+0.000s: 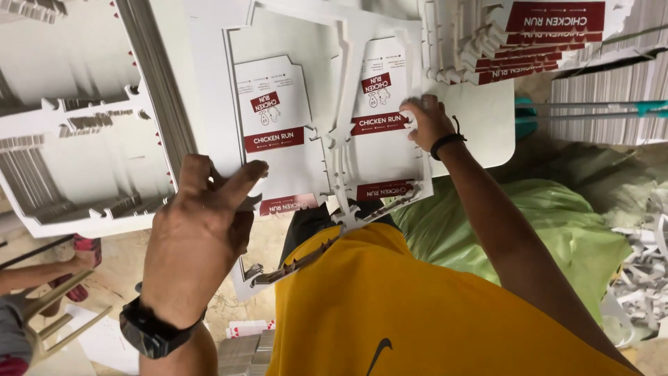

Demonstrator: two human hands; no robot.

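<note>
A wide white die-cut cardboard sheet (306, 104) is held up in front of the person, and most of the middle of the view is filled by it. Two flat carton blanks with dark red bands are seen within it, one on the left (273, 125) and one on the right (383, 118), parted by a narrow jagged strip of waste board (341, 153). To the left a thick stack of similar white sheets (83, 160) is seen edge-on, tilted. At the upper right a pile of finished red-and-white blanks (536, 42) is fanned out, with a further grey-edged stack (612, 104) lying beside it. Below the sheet the wearer's yellow shirt (390, 306) is seen, and to its right a green sack (543, 223) lies, with white paper offcuts (647, 271) heaped at the far right.

The left hand (202, 230), with a black watch (153, 331) at its wrist, is set against the lower left edge of the sheet; its fingers (243, 177) are spread and pressed on the board, the thumb laid across the left blank's lower corner. The right hand (426, 122), with a black cord band (447, 141) on the wrist, is closed on the right edge of the right blank, the board pinched between its curled fingers (412, 110). At the lower left edge another person's arm (35, 275) is partly seen.
</note>
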